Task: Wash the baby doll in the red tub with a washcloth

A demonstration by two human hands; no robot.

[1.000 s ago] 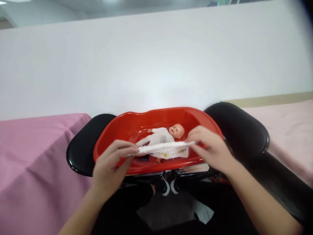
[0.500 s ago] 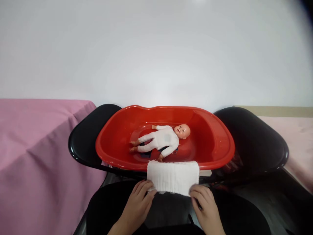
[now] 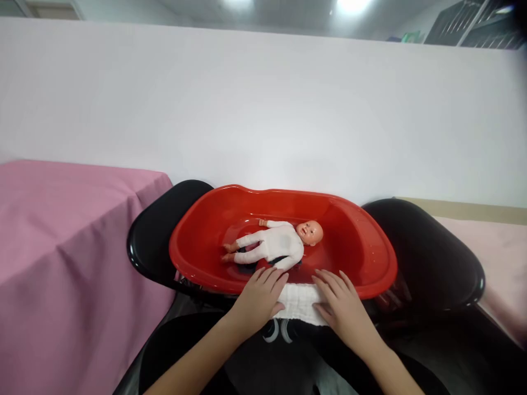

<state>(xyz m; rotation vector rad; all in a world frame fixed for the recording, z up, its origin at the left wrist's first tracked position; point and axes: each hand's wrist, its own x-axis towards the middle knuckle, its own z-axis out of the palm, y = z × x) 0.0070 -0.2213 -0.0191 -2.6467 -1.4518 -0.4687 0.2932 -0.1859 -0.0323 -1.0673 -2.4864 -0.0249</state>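
A folded white gauze cloth (image 3: 300,302) hangs over the near rim of a red baby bathtub (image 3: 362,247). My left hand (image 3: 261,299) lies over its left end, fingers stretched across the rim and thumb apart in front. My right hand (image 3: 340,307) rests on the cloth's right end with spread fingers. Both hands look open and pressed flat on the cloth, and they hide its two ends. Inside the tub a baby doll (image 3: 284,241) in white clothing lies on its back, head to the right, one lower arm partly behind my left fingers.
Black side panels flank the tub, one on the left (image 3: 160,236) and one on the right (image 3: 428,252). A pink cloth-covered table (image 3: 82,247) stands at the left. A pale pink surface (image 3: 486,241) lies at the right, and a white wall (image 3: 263,109) rises behind.
My hands have moved up and inward from the cloth's lower corners onto the tub rim. The cloth now sits lower over the rim. The view has tilted up.
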